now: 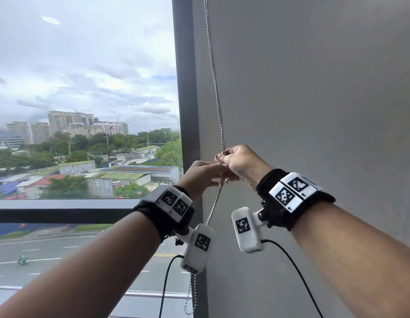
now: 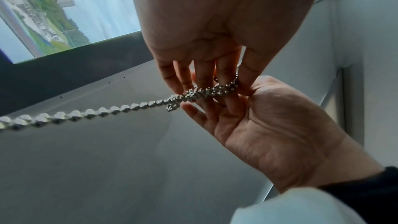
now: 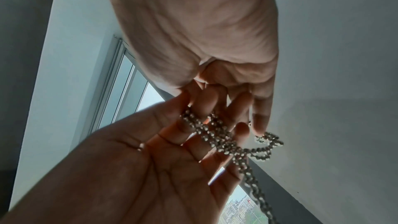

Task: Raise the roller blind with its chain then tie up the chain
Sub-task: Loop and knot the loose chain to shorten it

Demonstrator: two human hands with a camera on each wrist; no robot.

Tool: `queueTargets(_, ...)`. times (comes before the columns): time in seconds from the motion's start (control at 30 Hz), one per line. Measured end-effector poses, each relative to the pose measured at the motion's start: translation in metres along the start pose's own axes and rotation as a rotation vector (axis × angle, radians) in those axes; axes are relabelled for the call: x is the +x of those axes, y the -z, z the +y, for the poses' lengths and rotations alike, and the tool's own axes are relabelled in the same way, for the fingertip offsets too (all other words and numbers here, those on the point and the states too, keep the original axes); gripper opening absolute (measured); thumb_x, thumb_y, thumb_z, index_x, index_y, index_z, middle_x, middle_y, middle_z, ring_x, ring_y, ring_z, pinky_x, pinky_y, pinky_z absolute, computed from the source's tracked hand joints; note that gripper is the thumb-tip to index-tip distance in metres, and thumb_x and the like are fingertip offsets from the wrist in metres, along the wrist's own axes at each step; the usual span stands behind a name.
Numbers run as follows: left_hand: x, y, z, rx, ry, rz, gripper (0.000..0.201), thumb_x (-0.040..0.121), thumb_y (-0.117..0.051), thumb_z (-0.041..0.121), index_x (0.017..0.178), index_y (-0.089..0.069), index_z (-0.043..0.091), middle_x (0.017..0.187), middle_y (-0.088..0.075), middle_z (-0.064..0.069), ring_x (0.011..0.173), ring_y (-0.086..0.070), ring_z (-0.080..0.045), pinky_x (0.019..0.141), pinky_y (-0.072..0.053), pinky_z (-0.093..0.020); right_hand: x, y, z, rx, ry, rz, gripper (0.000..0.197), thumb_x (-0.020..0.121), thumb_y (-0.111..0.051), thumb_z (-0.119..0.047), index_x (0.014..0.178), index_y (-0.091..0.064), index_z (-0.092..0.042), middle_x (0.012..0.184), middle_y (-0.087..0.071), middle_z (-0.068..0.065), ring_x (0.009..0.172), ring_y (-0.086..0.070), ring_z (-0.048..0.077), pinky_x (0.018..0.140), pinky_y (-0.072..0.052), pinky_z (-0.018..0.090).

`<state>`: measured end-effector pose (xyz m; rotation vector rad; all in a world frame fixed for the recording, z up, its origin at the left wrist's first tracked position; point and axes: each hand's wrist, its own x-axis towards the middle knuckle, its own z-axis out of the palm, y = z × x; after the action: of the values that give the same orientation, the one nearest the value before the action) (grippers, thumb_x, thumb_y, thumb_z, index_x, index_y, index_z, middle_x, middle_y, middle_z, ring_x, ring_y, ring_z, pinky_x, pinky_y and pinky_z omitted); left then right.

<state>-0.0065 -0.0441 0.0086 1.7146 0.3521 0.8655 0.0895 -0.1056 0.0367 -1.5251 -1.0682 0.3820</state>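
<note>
The silver bead chain (image 1: 214, 72) hangs down the corner between the window frame and the grey wall. Both hands meet on it at chest height. My left hand (image 1: 219, 168) reaches in from the left and its fingers (image 3: 193, 108) have chain loops laid across them. My right hand (image 1: 225, 157) grips the chain from the right, fingers curled, one fingertip (image 3: 260, 127) on a small loop. A knotted bunch of chain (image 2: 189, 97) sits between the two hands. The slack chain (image 1: 212, 210) trails down below them. No blind fabric covers the glass.
The dark window frame (image 1: 187, 99) stands just left of the chain, with a horizontal rail (image 1: 62, 215) lower down. The plain grey wall (image 1: 314, 99) fills the right side. Black cables (image 1: 298, 271) hang from the wrist cameras.
</note>
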Motion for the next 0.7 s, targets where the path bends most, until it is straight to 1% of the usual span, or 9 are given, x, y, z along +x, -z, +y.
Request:
queueTargets(0.13, -0.004, 0.001, 0.005, 0.076, -0.093, 0.015, 0.023, 0.082, -0.061, 0.007, 0.092, -0.067, -0.013, 0.09, -0.067, -0.026, 0.076, -0.062, -0.021, 0.076, -0.05, -0.024, -0.003, 0.001, -0.002, 0.068, -0.029, -0.025, 0.02, 0.095, -0.055, -0.016, 0.075, -0.061, -0.014, 0.07, -0.062, 0.005, 0.059, -0.057, 0.016, 0.066, -0.054, 0.032)
queueTargets(0.27, -0.007, 0.005, 0.017, 0.326, -0.204, -0.011, 0.02, 0.073, -0.072, 0.023, 0.074, -0.075, 0.002, 0.067, -0.061, -0.026, 0.063, -0.046, -0.025, 0.061, -0.039, -0.024, -0.014, 0.005, -0.003, 0.068, -0.038, -0.041, 0.019, 0.086, -0.053, -0.026, 0.079, -0.065, -0.014, 0.07, -0.062, 0.006, 0.066, -0.055, 0.021, 0.077, -0.053, 0.037)
queueTargets(0.33, -0.007, 0.01, 0.022, 0.357, -0.196, 0.01, 0.027, 0.067, -0.074, 0.027, 0.074, -0.075, 0.001, 0.069, -0.05, -0.026, 0.067, -0.037, -0.026, 0.062, -0.033, -0.029, -0.02, 0.007, -0.002, 0.001, -0.011, -0.041, 0.022, 0.084, -0.054, -0.034, 0.081, -0.067, -0.016, 0.073, -0.065, 0.005, 0.068, -0.057, 0.02, 0.069, -0.046, 0.028)
queueTargets(0.4, -0.006, 0.016, 0.024, 0.296, -0.184, 0.063, 0.037, 0.056, -0.071, 0.031, 0.073, -0.073, -0.002, 0.073, -0.052, -0.023, 0.071, -0.042, -0.025, 0.069, -0.036, -0.034, -0.022, 0.009, -0.001, -0.057, 0.027, -0.024, 0.025, 0.086, -0.056, -0.036, 0.084, -0.071, -0.016, 0.078, -0.072, 0.004, 0.068, -0.063, 0.012, 0.058, -0.04, 0.021)
queueTargets(0.5, -0.009, 0.023, 0.026, 0.172, -0.159, 0.081, 0.018, 0.063, -0.065, 0.015, 0.07, -0.074, 0.001, 0.059, -0.057, -0.014, 0.059, -0.049, -0.024, 0.064, -0.048, -0.031, -0.017, 0.011, 0.0, -0.169, 0.055, 0.027, 0.036, 0.08, -0.055, -0.041, 0.083, -0.072, -0.009, 0.081, -0.077, 0.005, 0.065, -0.067, 0.004, 0.052, -0.037, 0.02)
queueTargets(0.57, -0.012, 0.025, 0.024, 0.167, -0.179, 0.118, 0.015, 0.073, -0.059, 0.001, 0.078, -0.073, 0.0, 0.046, -0.049, -0.004, 0.044, -0.041, -0.017, 0.046, -0.043, -0.023, -0.016, 0.012, 0.001, -0.204, 0.092, 0.047, 0.051, 0.069, -0.056, -0.052, 0.08, -0.069, -0.004, 0.081, -0.078, 0.008, 0.064, -0.071, 0.005, 0.061, -0.051, 0.025)
queueTargets(0.6, -0.012, 0.027, 0.023, 0.208, -0.204, 0.144, 0.016, 0.075, -0.058, -0.001, 0.083, -0.072, 0.002, 0.044, -0.048, 0.0, 0.04, -0.037, -0.014, 0.042, -0.037, -0.02, -0.013, 0.013, 0.003, -0.195, 0.106, 0.046, 0.064, 0.063, -0.056, -0.056, 0.083, -0.068, 0.004, 0.078, -0.077, 0.006, 0.067, -0.073, 0.008, 0.07, -0.058, 0.035)
queueTargets(0.67, -0.01, 0.031, 0.019, 0.367, -0.239, 0.168, 0.018, 0.072, -0.065, 0.002, 0.089, -0.066, 0.008, 0.051, -0.051, -0.001, 0.041, -0.037, -0.013, 0.042, -0.032, -0.02, -0.005, 0.016, 0.01, -0.191, 0.123, 0.033, 0.074, 0.059, -0.057, -0.058, 0.087, -0.065, 0.011, 0.073, -0.069, 0.002, 0.068, -0.075, 0.009, 0.084, -0.058, 0.051)
queueTargets(0.7, -0.008, 0.033, 0.017, 0.471, -0.246, 0.169, 0.02, 0.069, -0.068, 0.005, 0.088, -0.063, 0.01, 0.055, -0.053, -0.003, 0.043, -0.04, -0.014, 0.044, -0.033, -0.021, -0.003, 0.018, 0.012, -0.206, 0.124, 0.02, 0.066, 0.06, -0.058, -0.056, 0.081, -0.065, 0.007, 0.072, -0.063, 0.004, 0.066, -0.074, 0.006, 0.084, -0.058, 0.052)
